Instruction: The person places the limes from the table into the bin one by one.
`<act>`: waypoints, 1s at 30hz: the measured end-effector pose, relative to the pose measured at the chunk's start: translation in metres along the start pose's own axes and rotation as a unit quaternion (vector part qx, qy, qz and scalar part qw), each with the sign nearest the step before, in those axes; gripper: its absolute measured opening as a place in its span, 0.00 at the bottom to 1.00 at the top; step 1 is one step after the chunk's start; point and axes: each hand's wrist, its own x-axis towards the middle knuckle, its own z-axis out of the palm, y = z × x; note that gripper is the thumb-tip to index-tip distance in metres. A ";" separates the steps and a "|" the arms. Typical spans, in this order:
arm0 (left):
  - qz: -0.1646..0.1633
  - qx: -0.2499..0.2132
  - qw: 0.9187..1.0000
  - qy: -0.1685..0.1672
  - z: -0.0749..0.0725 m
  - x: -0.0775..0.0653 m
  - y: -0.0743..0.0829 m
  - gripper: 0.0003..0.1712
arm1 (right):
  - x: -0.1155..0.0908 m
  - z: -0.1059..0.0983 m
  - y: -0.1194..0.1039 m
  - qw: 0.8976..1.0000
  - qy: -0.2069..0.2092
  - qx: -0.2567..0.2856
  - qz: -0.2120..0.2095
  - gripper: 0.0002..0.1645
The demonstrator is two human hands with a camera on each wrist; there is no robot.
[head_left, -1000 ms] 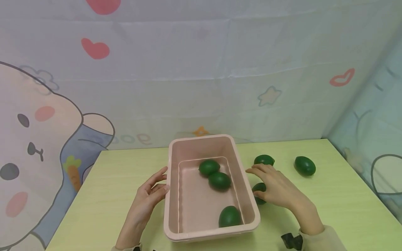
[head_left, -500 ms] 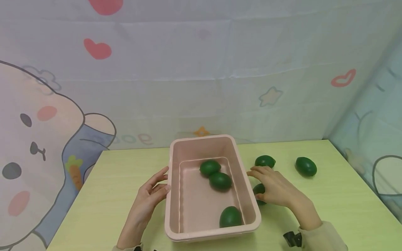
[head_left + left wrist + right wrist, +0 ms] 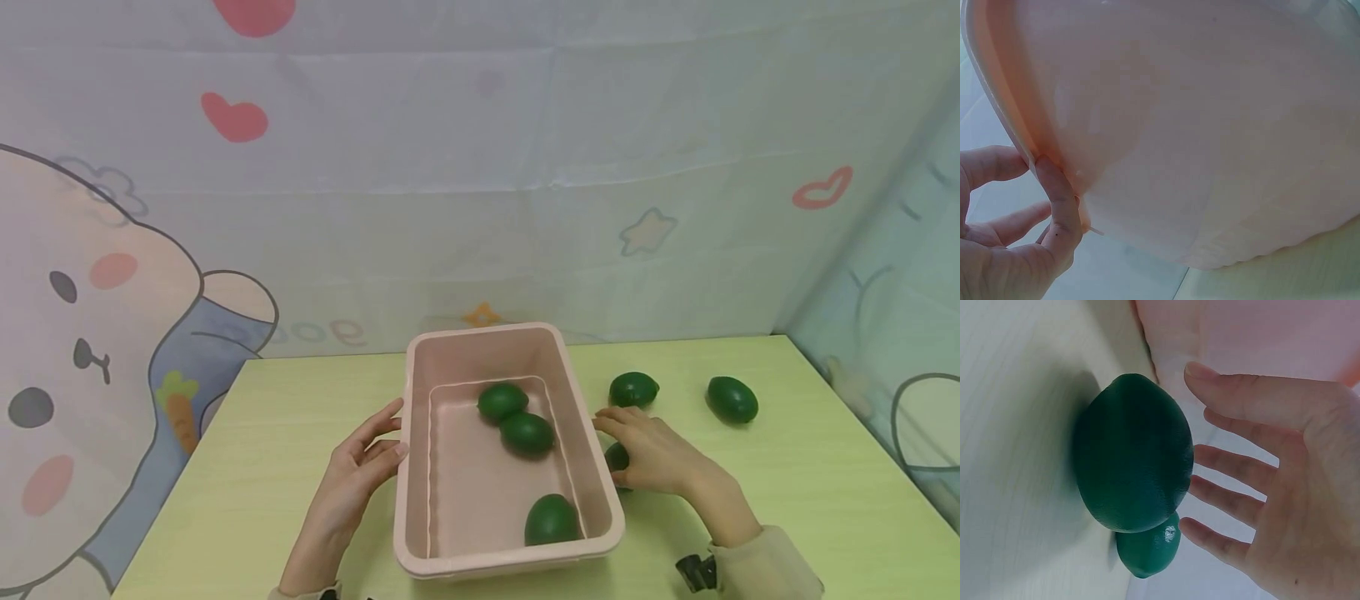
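Note:
A pink plastic bin stands in the middle of the table, with 3 dark green limes inside: one lime at the back, another lime against it, and a lime in the front right corner. My left hand pinches the bin's left rim between thumb and fingers. To the right of the bin my right hand hovers over a lime, its fingers spread and relaxed, holding nothing. In the head view that hand partly covers this lime.
Behind the right hand lies another lime, and farther right one more lime. The pale yellow-green table backs onto a printed curtain. A side curtain hangs along the right.
My right hand has shifted slightly down and nearer the front, uncovering more of the lime behind it. The left hand and the bin keep their places.

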 end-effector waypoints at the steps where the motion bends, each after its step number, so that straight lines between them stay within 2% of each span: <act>1: 0.001 0.000 1.000 0.000 0.000 0.000 0.000 0.34 | 0.000 0.000 0.000 1.000 -0.001 0.000 -0.002 0.39; 9: -0.009 0.001 1.000 0.004 -0.001 0.001 -0.002 0.34 | 0.000 0.008 0.004 1.000 -0.003 0.005 -0.006 0.37; 16: -0.002 0.004 1.000 -0.001 -0.001 0.000 -0.002 0.34 | 0.001 0.010 0.005 1.000 -0.013 0.003 -0.007 0.34; 30: -0.017 0.006 1.000 0.001 -0.001 0.001 -0.002 0.34 | 0.000 0.010 0.005 1.000 -0.026 0.003 0.004 0.37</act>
